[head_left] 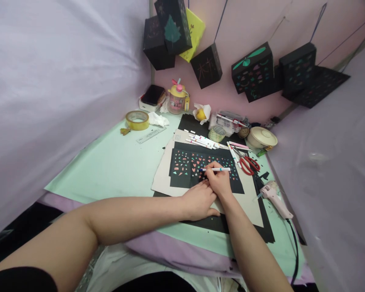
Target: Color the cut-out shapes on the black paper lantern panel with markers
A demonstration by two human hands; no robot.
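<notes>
My right hand (219, 182) is closed around a white marker pen (220, 169), its dark tip low over a sheet of black paper (182, 182). Small colourful shapes, such as hearts, stars and triangles, cover much of that sheet. Flat on the paper's lower edge lies my left hand (199, 200), fingers stretched out and partly tucked beside my right hand. Beneath the black sheet is a pale board (161, 178), with more black paper under it. Several white markers (203, 142) rest together just beyond the sheet.
Red-handled scissors (249, 165) and a glue gun (276, 198) with a cord lie to the right. Along the back stand a lidded bowl (262, 137), a drink bottle (177, 99) and a tape roll (137, 120). A ruler (151, 135) lies at left. Black boxes (252, 69) hang above.
</notes>
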